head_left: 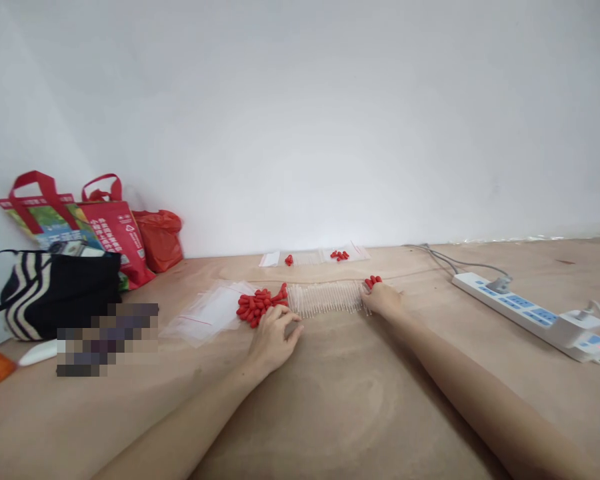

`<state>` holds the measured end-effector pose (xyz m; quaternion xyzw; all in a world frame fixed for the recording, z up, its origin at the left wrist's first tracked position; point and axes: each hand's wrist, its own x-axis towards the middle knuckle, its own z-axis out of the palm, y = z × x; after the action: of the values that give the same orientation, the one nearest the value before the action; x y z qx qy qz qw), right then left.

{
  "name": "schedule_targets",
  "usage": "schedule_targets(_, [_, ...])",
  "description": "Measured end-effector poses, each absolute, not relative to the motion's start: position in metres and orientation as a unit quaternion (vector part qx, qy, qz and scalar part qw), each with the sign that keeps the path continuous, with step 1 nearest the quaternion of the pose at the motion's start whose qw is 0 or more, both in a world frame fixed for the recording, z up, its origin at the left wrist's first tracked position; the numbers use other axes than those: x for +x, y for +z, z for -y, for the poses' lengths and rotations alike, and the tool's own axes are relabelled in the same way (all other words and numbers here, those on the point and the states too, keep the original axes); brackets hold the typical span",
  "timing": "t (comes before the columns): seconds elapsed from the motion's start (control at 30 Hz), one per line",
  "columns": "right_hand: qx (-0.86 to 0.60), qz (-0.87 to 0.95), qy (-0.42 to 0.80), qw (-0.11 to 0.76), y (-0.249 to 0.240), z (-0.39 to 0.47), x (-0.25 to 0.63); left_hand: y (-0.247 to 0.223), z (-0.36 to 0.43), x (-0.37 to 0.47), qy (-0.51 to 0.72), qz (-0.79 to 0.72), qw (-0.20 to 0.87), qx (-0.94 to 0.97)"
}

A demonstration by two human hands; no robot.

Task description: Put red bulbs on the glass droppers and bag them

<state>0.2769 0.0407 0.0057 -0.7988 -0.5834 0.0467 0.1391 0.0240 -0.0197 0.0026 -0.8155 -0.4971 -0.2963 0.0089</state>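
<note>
A row of thin pale sticks (325,299), which look like cotton swabs, lies side by side on the wooden table. At its left end is a pile of small red rounded pieces (255,305). My left hand (275,337) rests on the table just in front of that pile, fingers loosely bent and thumb apart, holding nothing visible. At the row's right end, my right hand (383,300) has its fingers curled in at the last sticks. A few red pieces (373,282) show just beyond its fingers; what its fingertips grip is hidden.
Clear plastic bags (213,310) lie left of the red pile. Behind the row, more clear bags (307,258) hold red pieces. A white power strip (520,310) with cords sits at right. Red shopping bags (115,233) and a black striped bag (75,287) stand at left.
</note>
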Motion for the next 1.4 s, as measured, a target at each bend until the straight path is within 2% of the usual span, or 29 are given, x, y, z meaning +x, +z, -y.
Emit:
schedule_targets(0.17, [-0.784, 0.598, 0.018, 0.166, 0.005, -0.039, 0.274, 0.028, -0.015, 0.007, -0.248, 0.623, 0.055, -0.740])
schedule_targets(0.43, [-0.625, 0.718, -0.072, 0.298, -0.006, -0.011, 0.256, 0.048, -0.059, -0.003, -0.178, 0.613, -0.041, -0.769])
schedule_targets(0.57, [-0.547, 0.766, -0.013, 0.336, -0.016, 0.003, 0.251, 0.045, -0.063, 0.000, -0.206, 0.599, -0.057, -0.772])
schedule_targets(0.77, [-0.502, 0.782, 0.020, 0.369, -0.022, 0.008, 0.248, 0.039, -0.053, 0.006, -0.333, 0.557, -0.085, -0.757])
schedule_targets(0.97, [-0.447, 0.807, 0.040, 0.385, -0.025, 0.015, 0.240, 0.013, -0.005, 0.026, -0.409, 0.486, -0.188, -0.749])
schedule_targets(1.07, [-0.430, 0.821, 0.056, 0.371, -0.022, 0.022, 0.236, 0.000, 0.015, 0.033, -0.450, 0.410, -0.340, -0.717])
schedule_targets(1.17, [-0.415, 0.836, 0.053, 0.354, -0.017, 0.030, 0.232, -0.006, 0.021, 0.035, -0.438, 0.404, -0.428, -0.680])
schedule_targets(1.4, [-0.405, 0.848, 0.021, 0.340, -0.013, 0.035, 0.230, -0.003, 0.021, 0.035, -0.426, 0.409, -0.478, -0.651])
